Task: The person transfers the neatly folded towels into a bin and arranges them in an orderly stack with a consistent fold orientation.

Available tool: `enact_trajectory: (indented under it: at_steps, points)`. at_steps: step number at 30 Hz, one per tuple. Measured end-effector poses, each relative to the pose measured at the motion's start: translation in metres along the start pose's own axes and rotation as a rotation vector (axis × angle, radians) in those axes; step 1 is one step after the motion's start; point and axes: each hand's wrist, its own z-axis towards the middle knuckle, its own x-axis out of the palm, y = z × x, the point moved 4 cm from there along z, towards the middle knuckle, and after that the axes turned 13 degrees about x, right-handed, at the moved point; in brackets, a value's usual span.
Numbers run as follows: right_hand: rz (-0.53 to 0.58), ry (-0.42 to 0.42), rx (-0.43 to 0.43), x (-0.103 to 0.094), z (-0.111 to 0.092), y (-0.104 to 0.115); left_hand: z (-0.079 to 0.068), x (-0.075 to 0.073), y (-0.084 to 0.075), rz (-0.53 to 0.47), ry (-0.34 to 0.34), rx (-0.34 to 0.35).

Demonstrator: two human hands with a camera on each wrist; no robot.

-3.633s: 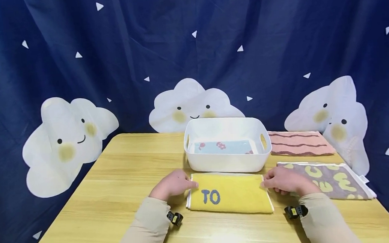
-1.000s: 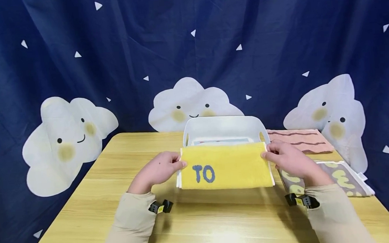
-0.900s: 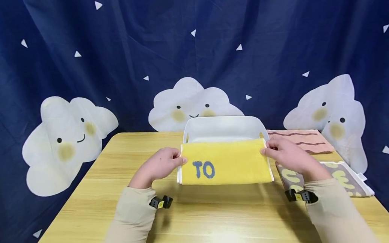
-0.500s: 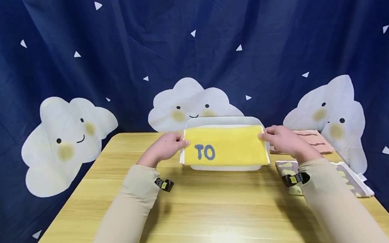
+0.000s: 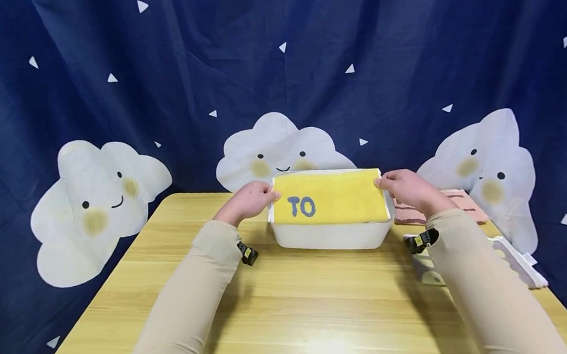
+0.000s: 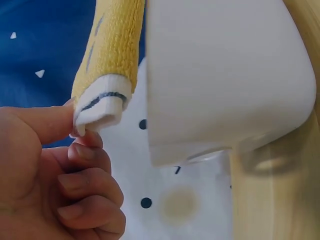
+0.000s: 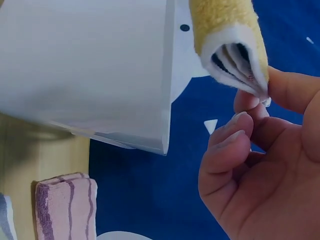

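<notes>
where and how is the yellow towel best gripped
Pinch both short ends near the upper corners, probably from left and right: the yellow towel above the white basket is a long folded bundle, so holding one end alone might let it sag.

Head cam pretty bright, light seems overhead: blown-out glare spot on near part of my table [image 5: 292, 302], soft shadows beside both my sleeves [image 5: 188, 293]. Curtain [image 5: 276, 79] darkens toward corners. "TO" crisp, grey towel [image 5: 425, 266] kinda smeary. Wrist cams dimmer, softer; white box [image 6: 225, 65] looks flat grey, blurry shadow below. Yellow towel [image 7: 222, 15] weave readable though.
</notes>
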Motion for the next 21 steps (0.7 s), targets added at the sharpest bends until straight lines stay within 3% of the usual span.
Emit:
enact_trajectory:
  at_steps: [11,21]
  points:
    - [0.058,0.048,0.088,0.005,0.031,-0.011,0.028,0.005,0.014,0.020,-0.002,-0.063]
    - [0.010,-0.032,0.082,0.010,0.047,-0.015,0.041,0.015,0.030,0.008,0.008,-0.097]
